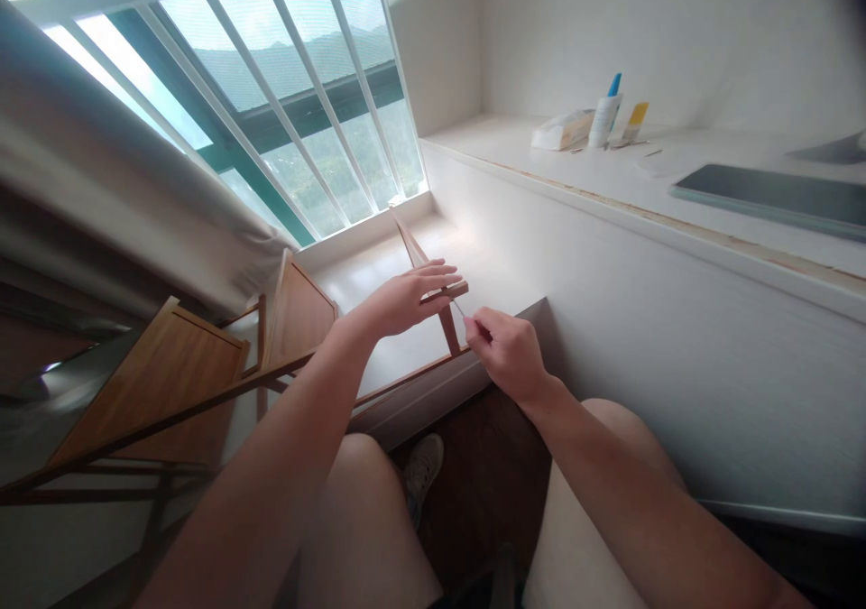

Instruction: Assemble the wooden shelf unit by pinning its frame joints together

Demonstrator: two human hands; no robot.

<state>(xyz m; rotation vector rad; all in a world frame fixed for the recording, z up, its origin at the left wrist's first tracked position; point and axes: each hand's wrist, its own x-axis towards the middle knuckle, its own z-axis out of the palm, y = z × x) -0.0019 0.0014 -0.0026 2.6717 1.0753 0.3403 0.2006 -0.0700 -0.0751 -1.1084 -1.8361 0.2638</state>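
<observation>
The left hand's (414,299) fingers stretch over a wooden bar (460,288), thumb beside it; whether they grip, I cannot tell. The right hand (507,349) pinches a thin rod (460,309) near the bar's end. On the ledge (504,143) stand a blue-capped white bottle (603,122), contents hidden, and a pale packet (560,131).

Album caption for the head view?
Left hand at a wooden bar, right hand holding a thin rod, barred window beyond.

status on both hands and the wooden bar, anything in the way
Left hand at bar, grip unclear. Right hand pinching thin rod, tip near bar's end. No blockage seen; panels off left.
</observation>
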